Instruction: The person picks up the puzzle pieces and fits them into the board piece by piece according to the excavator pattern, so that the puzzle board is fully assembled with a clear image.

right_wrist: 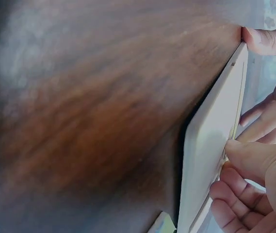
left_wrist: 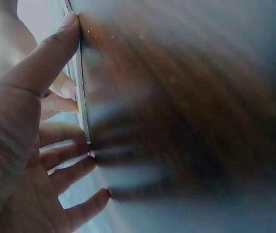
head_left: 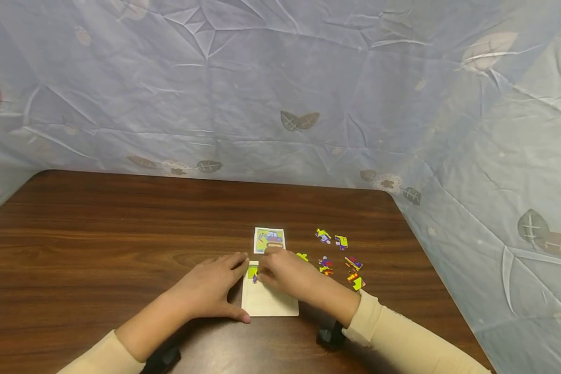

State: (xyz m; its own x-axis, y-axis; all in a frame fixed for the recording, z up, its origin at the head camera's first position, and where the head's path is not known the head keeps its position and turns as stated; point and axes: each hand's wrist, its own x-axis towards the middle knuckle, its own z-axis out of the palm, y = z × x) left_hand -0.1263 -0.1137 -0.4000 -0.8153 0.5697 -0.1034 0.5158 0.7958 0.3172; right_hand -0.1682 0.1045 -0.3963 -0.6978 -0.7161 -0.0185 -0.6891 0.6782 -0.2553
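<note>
A pale puzzle board (head_left: 269, 306) with a raised rim lies flat on the table, a green piece (head_left: 252, 270) in its far left corner. My left hand (head_left: 208, 288) rests along the board's left side, fingers spread and thumb by the near corner; the left wrist view shows its fingertips down on the tabletop. Over the board's far part, my right hand (head_left: 285, 272) pinches a small puzzle piece (head_left: 255, 278) between thumb and forefinger, close beside the green one. Most of the piece is hidden by the fingers. In the right wrist view the thumb tip is right at the board's surface.
Just beyond the board lies a picture card (head_left: 269, 234) showing a blue excavator. Several loose puzzle pieces (head_left: 341, 241) are scattered to the right, one partly behind my right hand. Leaf-patterned cloth (head_left: 262, 104) hangs along the dark wooden table's (head_left: 121, 223) back and right sides.
</note>
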